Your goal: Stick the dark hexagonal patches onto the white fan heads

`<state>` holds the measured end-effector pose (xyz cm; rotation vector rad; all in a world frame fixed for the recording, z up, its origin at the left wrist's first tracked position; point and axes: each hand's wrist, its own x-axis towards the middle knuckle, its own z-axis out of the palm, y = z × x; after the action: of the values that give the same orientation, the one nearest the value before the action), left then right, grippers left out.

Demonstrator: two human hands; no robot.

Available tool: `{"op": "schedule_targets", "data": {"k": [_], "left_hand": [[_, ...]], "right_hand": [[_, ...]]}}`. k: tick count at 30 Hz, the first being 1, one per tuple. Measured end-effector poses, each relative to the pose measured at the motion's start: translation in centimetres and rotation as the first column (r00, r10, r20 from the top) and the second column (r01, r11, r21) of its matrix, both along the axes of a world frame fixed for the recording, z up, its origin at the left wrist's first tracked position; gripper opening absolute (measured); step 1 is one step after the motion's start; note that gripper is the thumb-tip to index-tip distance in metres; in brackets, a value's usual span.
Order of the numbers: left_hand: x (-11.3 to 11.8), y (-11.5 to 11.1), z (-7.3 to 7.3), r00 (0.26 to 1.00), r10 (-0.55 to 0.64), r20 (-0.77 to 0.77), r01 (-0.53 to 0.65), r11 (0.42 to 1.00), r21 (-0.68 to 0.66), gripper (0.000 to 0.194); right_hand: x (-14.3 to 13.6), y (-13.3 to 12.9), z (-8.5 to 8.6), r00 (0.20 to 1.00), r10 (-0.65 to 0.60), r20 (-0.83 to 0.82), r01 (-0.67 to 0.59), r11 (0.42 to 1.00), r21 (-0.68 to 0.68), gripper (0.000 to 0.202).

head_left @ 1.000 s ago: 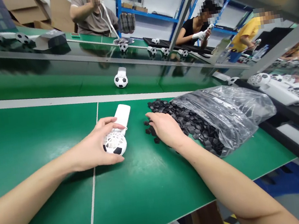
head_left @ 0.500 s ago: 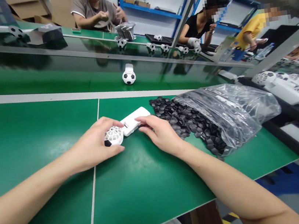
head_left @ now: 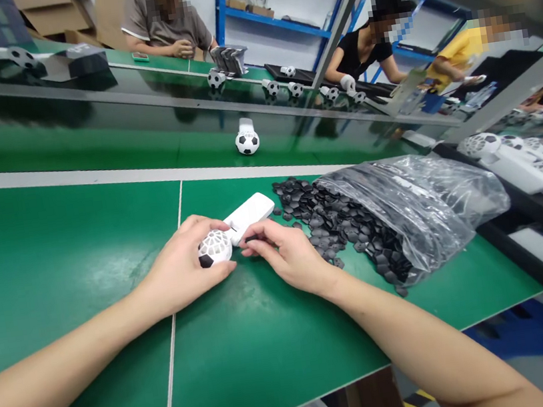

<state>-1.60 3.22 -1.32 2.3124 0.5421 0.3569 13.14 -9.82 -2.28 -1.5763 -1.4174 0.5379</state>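
Observation:
My left hand [head_left: 183,260] is closed around the round end of a white soccer-ball-shaped device [head_left: 215,245]. That end has an open lattice on top and one black patch low on its left side. The device's flat white handle [head_left: 253,214] points up and to the right. My right hand [head_left: 286,252] pinches a small black piece [head_left: 255,237] beside the joint of ball and handle. To its right lies a heap of loose black pentagon pieces [head_left: 327,222], spilling from a clear plastic bag [head_left: 421,192].
Beyond the green table [head_left: 82,257], a finished-looking soccer-ball device [head_left: 247,141] rests on the green conveyor belt [head_left: 153,154]. More such devices [head_left: 522,158] are stacked on a rack at the right. Co-workers sit across the belt, one in a grey shirt [head_left: 166,29].
My right hand has moved left, close to the ball end, with a black piece showing in its fingers. My left hand and the device shifted slightly right. The device on the belt moved right.

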Motion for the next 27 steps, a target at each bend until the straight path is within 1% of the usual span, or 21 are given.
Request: {"op": "schedule_targets", "data": {"k": [2, 5, 7, 9, 11, 13, 14, 18, 23, 27], "left_hand": [[0.0, 0.0, 0.0, 1.000, -0.004, -0.001, 0.004, 1.000, 0.004, 0.043], [-0.1, 0.0, 0.1, 1.000, -0.017, 0.006, 0.017, 1.000, 0.017, 0.043], [-0.1, 0.0, 0.2, 1.000, -0.023, 0.007, 0.023, 1.000, 0.022, 0.042], [-0.1, -0.1, 0.1, 1.000, -0.025, 0.011, 0.025, 0.999, 0.028, 0.042], [-0.1, -0.1, 0.1, 0.999, -0.031, 0.021, 0.031, 0.999, 0.042, 0.041], [0.0, 0.0, 0.1, 0.998, -0.057, 0.028, 0.055, 0.996, 0.063, 0.040], [0.0, 0.0, 0.1, 0.996, -0.081, 0.027, 0.079, 0.994, 0.071, 0.039], [-0.1, 0.2, 0.3, 0.985, -0.172, -0.001, 0.172, 0.984, 0.054, 0.035], [-0.2, 0.4, 0.2, 0.981, -0.193, 0.009, 0.192, 0.979, 0.063, 0.034], [-0.2, 0.4, 0.0, 0.978, -0.208, 0.002, 0.207, 0.976, 0.071, 0.034]], "right_hand": [[0.0, 0.0, 0.2, 1.000, -0.010, 0.022, 0.009, 1.000, 0.022, 0.010], [0.0, 0.0, 0.4, 0.984, -0.046, 0.172, 0.025, 0.992, 0.124, 0.006], [0.0, 0.1, 0.5, 0.976, -0.059, 0.208, 0.027, 0.988, 0.152, 0.004], [-0.1, 0.1, 0.3, 0.986, -0.058, 0.155, 0.038, 0.991, 0.128, 0.004], [-0.2, 0.2, 0.0, 0.997, -0.036, 0.064, 0.031, 0.996, 0.080, 0.005], [-0.3, 0.2, -0.2, 1.000, -0.005, -0.010, 0.005, 0.999, 0.049, 0.005], [-0.4, 0.2, -0.2, 1.000, 0.010, -0.021, -0.009, 0.999, 0.047, 0.005], [-0.5, 0.3, 0.0, 0.998, 0.035, 0.059, -0.040, 0.995, 0.087, 0.003], [-0.8, 0.3, 0.1, 0.993, 0.070, 0.091, -0.078, 0.994, 0.083, 0.006], [-1.1, 0.4, -0.2, 0.991, 0.044, 0.127, -0.060, 0.990, 0.125, 0.006]]}}
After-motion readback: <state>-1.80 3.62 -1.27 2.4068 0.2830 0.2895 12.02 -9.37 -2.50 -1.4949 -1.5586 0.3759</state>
